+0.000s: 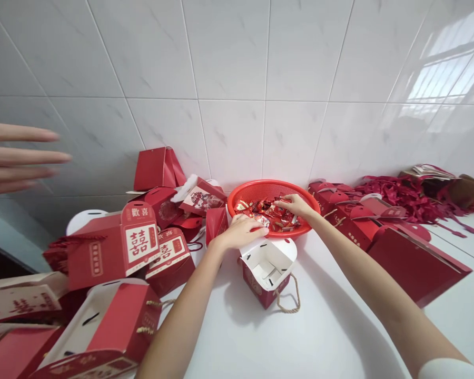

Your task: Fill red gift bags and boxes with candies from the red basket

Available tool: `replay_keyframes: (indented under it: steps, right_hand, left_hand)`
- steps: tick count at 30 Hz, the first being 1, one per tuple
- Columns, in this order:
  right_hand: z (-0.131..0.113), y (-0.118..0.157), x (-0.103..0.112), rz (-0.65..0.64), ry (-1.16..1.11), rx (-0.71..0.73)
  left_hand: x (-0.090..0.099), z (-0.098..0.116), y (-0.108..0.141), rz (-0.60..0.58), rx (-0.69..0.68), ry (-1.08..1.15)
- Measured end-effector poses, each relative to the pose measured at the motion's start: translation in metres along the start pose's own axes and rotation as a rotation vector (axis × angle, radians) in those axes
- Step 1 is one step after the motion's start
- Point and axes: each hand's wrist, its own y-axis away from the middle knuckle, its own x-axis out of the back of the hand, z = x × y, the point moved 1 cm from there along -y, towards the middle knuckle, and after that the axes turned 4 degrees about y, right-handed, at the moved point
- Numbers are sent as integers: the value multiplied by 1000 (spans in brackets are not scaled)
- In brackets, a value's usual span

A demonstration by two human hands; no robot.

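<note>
White table (229, 350) by tiled wall (233, 47): wrapped candies (274, 211), likely light and slick, best pinched mid-wrapper, lie at the right grip (298, 205) in the red basket (260, 183); whether right or left grip (243, 231) is closed, cannot tell.

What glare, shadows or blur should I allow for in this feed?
Head view: bright window-like glare on the tiled wall, upper right; head view: soft shadows on the white tabletop beside the open gift box; head view: another person's hand, far left, slightly blurred.
</note>
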Motion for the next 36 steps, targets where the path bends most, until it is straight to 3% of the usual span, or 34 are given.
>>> replay_keyframes:
  steps: [7,11,15,20,25,33,36]
  right_hand:
    - [-4,2,1,-13,-59,-3]
    - [-9,6,2,-12,-92,14]
    - [-13,9,0,-110,-148,-16]
    - [-15,12,-4,-247,-169,26]
    - [-14,13,-4,-229,-175,37]
    - [-17,12,-1,-107,-321,51]
    - [-20,14,0,-73,-412,45]
  left_hand:
    - [0,1,1,-28,38,-4]
    - [4,8,0,-24,130,6]
    - [13,22,-13,-33,220,60]
    - [12,23,-42,-69,123,83]
    - [-2,17,-59,-44,62,128]
    - [-10,14,-58,281,-77,293]
    - [-12,9,-60,374,-67,393]
